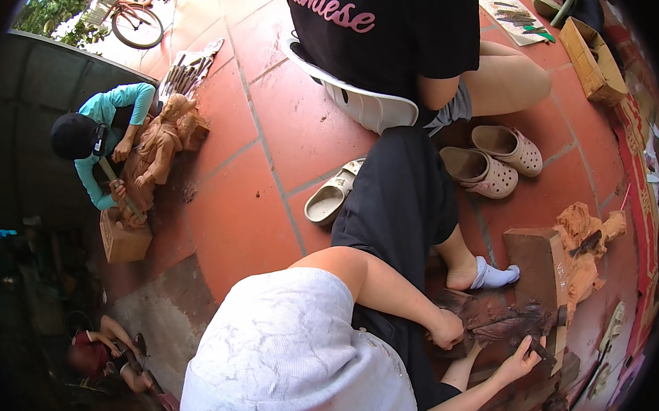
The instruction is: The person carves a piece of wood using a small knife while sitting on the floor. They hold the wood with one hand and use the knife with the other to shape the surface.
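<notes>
A dark brown carved wooden piece (501, 321) lies between my two hands, low at the right of the view. My left hand (447, 330) is closed at its near-left end; whatever its curled fingers hold is hidden. Against the other end, my right hand (519, 361) is closed around a short dark cylindrical handle (540, 348). Most of that tool is out of sight. Just beyond the carving stands a brown wooden block (533, 265), and a lighter, reddish carving (582, 250) is beside it.
A person in a black shirt sits on a white plastic chair (367, 105), with beige clogs (489, 167) nearby. At left, someone in turquoise works on a carved figure (158, 144) beside a row of tools (186, 73). A cardboard box (593, 63) stands at upper right on the tiled floor.
</notes>
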Demonstrator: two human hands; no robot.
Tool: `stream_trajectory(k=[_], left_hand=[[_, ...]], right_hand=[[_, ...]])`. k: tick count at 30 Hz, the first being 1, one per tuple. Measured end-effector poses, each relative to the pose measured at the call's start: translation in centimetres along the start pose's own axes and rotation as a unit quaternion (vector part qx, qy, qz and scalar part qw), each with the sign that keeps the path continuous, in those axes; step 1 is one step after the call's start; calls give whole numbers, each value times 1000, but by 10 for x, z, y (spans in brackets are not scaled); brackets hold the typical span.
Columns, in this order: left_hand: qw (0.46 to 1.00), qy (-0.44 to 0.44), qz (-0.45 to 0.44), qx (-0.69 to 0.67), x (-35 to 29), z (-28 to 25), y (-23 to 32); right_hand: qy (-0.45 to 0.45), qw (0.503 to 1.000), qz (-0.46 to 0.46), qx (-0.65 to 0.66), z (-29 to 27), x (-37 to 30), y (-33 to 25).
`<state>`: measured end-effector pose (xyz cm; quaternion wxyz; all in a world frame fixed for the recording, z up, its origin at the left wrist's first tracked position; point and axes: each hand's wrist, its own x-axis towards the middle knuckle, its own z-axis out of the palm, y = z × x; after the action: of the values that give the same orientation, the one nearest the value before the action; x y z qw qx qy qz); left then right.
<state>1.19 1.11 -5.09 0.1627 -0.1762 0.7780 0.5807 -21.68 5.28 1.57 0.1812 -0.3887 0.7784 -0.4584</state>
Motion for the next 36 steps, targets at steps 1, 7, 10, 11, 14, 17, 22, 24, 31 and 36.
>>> stream_trajectory(k=[1,7,10,11,14,17,22,24,31,36], left_hand=[[1000,-5,-6,-5,0,-3,1],[1000,-7,-13,11,-1,-4,4],[1000,-4,-15,-2,1,-4,0],[1000,-3,-14,-3,0,-2,0],[1000,0,-3,-1,1,-4,1],[1000,2,-2,10,3,-3,1],[1000,-8,-26,-13,-12,-16,11],[1000,-7,-5,-13,-7,-10,6],[999,-12,-25,-16,-9,-13,9],[998,35,35,36,9,7,-7]], right_hand=[[-12,998,-48,-27,5,-2,-4],[-49,980,-141,-132,0,-4,-2],[-16,998,-23,-60,-1,0,-4],[-3,1000,-3,-22,2,-3,-8],[-30,995,-92,-28,7,-9,6],[-41,993,-103,-51,3,-5,4],[41,997,-25,-60,-17,6,-3],[70,997,-22,-31,-26,3,-3],[42,997,-58,31,-31,0,-24],[-66,976,-134,-160,-16,-3,-36]])
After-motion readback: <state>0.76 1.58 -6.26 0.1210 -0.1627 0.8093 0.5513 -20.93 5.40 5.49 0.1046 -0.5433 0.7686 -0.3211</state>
